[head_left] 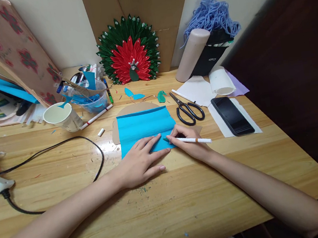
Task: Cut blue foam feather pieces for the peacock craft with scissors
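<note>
Hand (141,159) flat on blue paper (144,127)

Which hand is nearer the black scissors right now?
Right. The right hand, holding a white pen, sits just below the scissors. The left hand lies flat on the blue paper, farther to the left.

scissors (189,110) right, cable (91,144) left, bare front

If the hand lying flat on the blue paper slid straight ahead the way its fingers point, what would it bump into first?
The left hand points up and right along the blue paper. It would probably meet the right hand holding the white pen first, its fingertips being almost there already.
</note>
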Motion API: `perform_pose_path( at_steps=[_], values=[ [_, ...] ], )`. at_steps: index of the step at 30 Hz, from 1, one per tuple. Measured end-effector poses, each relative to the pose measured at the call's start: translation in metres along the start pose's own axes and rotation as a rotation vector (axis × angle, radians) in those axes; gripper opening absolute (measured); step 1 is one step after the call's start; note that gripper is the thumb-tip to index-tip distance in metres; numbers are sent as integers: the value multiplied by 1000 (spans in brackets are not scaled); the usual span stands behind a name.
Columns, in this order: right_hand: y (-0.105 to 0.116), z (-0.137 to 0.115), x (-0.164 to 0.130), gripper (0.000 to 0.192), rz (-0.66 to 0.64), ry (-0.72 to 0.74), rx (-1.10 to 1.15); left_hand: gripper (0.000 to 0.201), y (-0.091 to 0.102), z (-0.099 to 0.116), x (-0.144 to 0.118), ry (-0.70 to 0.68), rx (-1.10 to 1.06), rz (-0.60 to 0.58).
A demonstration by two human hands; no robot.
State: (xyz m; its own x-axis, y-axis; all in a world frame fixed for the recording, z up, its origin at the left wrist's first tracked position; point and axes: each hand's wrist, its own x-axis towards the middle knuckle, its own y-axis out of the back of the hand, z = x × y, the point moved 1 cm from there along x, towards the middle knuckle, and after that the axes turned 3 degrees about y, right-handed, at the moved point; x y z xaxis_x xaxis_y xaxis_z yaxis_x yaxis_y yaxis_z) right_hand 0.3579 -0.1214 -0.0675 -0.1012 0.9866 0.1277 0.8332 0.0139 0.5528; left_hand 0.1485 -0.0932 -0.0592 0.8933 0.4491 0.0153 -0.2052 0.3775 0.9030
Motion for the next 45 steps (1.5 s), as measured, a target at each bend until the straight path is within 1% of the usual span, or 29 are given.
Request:
perform_pose_path(
  at_steps=[6,13,14,16,18,20,26,32,40,45],
  values=[
    [0,1,0,24,-29,-4,-8,52,1,0,0,0,2,1],
    [0,3,1,29,-78,-45,124,52,0,1,0,4,17,-10],
    [1,3,1,29,-69,-50,152,52,1,1,0,4,16,-9],
    [1,3,2,28,-4,-54,193,52,1,1,0,1,16,-10],
    [2,3,2,27,82,-54,195,52,0,0,0,0,20,-13],
    [2,4,3,26,129,-52,174,52,0,0,0,2,25,-15],
    [1,5,3,24,114,-58,93,52,-1,0,0,-1,9,0],
    [2,3,3,29,125,-54,35,52,-1,-1,-1,-1,-2,3],
    [4,8,4,34,135,-64,82,52,-1,-1,-1,1,18,-1],
    [3,12,4,37,136,-95,134,52,-1,-1,0,2,8,-3]
  ],
)
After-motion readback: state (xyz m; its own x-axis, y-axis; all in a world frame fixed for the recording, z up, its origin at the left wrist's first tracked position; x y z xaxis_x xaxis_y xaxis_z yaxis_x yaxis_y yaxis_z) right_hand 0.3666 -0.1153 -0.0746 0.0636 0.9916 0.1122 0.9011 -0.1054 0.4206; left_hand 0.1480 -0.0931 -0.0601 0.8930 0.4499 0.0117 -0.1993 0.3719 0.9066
